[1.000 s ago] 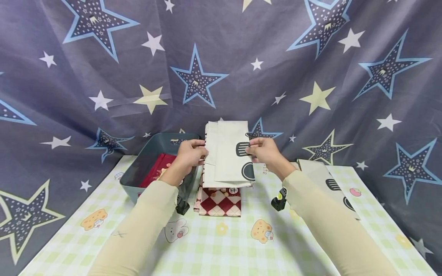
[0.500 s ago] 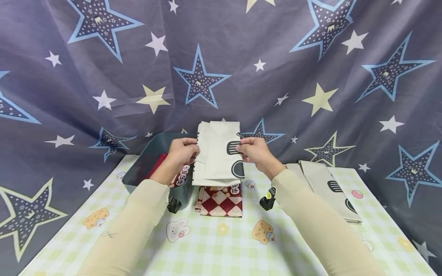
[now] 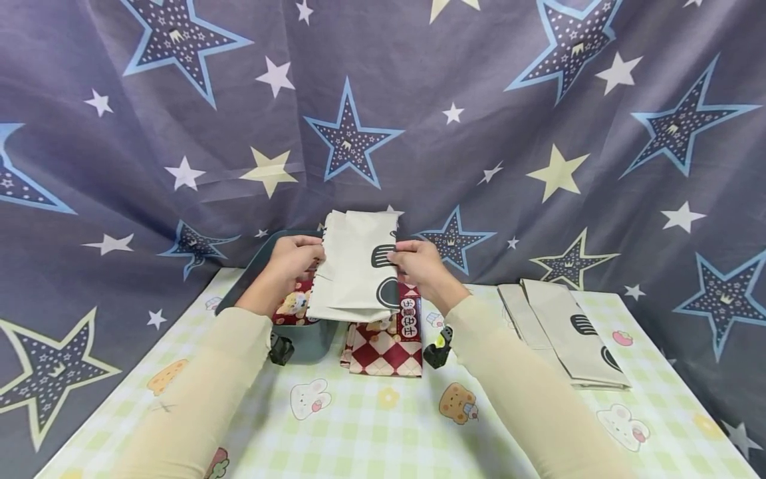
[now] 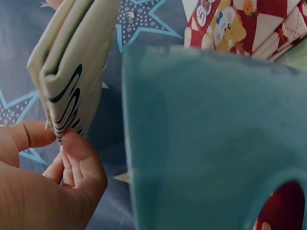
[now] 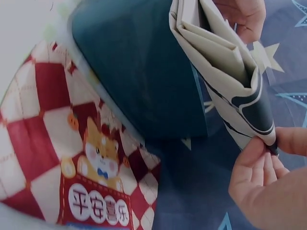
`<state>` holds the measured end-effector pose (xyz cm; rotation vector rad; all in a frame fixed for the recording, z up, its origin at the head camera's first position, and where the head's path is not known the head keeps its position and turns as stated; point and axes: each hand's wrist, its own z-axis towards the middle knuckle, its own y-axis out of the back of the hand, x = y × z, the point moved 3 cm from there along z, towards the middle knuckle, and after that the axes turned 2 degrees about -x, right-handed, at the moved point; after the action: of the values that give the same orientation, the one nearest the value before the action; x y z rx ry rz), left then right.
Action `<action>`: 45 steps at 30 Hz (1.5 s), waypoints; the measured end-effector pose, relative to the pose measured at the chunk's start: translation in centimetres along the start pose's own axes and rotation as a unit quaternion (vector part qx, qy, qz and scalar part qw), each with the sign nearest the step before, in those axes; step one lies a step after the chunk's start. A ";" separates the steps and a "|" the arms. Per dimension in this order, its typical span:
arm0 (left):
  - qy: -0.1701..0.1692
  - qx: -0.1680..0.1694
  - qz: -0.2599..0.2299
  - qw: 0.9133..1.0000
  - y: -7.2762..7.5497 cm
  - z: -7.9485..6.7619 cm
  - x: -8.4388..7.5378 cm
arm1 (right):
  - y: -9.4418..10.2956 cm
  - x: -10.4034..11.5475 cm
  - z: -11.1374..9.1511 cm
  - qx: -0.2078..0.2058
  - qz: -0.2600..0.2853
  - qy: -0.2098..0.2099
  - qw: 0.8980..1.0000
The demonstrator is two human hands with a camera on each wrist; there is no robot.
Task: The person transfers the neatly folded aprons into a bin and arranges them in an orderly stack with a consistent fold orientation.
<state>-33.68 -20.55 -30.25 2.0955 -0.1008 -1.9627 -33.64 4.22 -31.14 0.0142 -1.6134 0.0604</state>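
Observation:
A folded cream-white cloth [image 3: 353, 266] with dark kitchen-utensil prints hangs above the table, held up by both hands. My left hand [image 3: 287, 263] pinches its left edge between thumb and fingers; my right hand [image 3: 421, 266] pinches the opposite edge. Several folded layers of it show in the right wrist view. Partly beneath the cloth stands a blue-green plastic bin [image 3: 308, 342], with a red patterned folded cloth [image 3: 293, 305] inside. Just right of the bin, a red-and-white checked folded cloth [image 3: 383, 352] lies on the table, its far part hidden by the held cloth.
Another folded white cloth [image 3: 577, 339] with utensil prints lies on the right of the table. A green checked tablecloth [image 3: 395, 432] with cartoon prints covers the table. Behind it hangs a dark blue star-patterned curtain [image 3: 407, 66].
Both hands have moved left, carrying the white cloth from above the checked cloth to partly over the bin. The checked cloth and the white cloth on the right have stayed in place.

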 end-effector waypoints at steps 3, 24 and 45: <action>0.008 -0.004 0.003 1.000 0.6 0.2 0.1 | -0.9 -0.1 0.0 0.004 0.014 -0.003 1.000; 0.014 0.004 0.064 0.998 5.4 0.6 0.3 | -5.3 -1.4 -0.7 0.136 0.127 0.004 0.983; 0.007 0.006 0.096 0.995 9.2 1.1 2.7 | -9.0 -3.1 -1.5 0.206 0.171 -0.013 0.964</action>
<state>-33.38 -30.20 -30.69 2.0236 -0.3009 -1.8401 -31.58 -4.75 -33.85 0.0581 -1.5900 0.6643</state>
